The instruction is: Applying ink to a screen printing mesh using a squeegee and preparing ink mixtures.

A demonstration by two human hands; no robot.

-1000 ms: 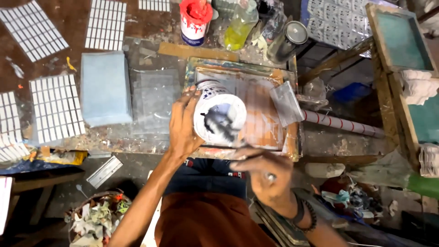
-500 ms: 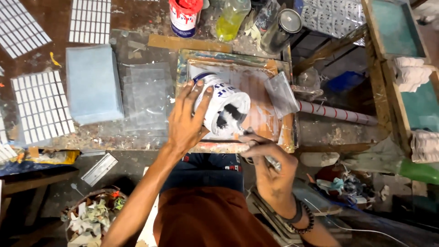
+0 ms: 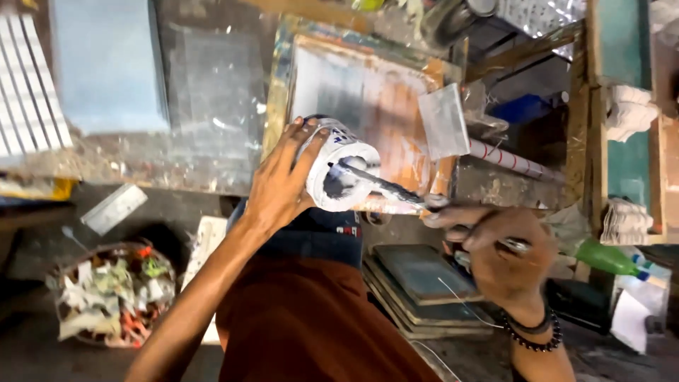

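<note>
Left fingers [image 3: 300, 152] wrapped round a white tub [image 3: 339, 170], tipped on its side, mouth toward the body, over the tabletop's [image 3: 212, 92] near edge. Right fingers [image 3: 460, 216] clamped on a dark stick [image 3: 385, 187], its tip inside the tub's mouth. Left hand [image 3: 279, 187] and right hand [image 3: 498, 255] near each other. Under the tub, a wooden screen frame [image 3: 368, 92]. Pale blue block [image 3: 106, 64] toward the far left. Below the edge, a basket of scraps [image 3: 113, 293].

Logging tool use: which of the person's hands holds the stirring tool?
The right hand, with the bead bracelet, holds the dark tool; the left hand grips the white plastic tub.
</note>
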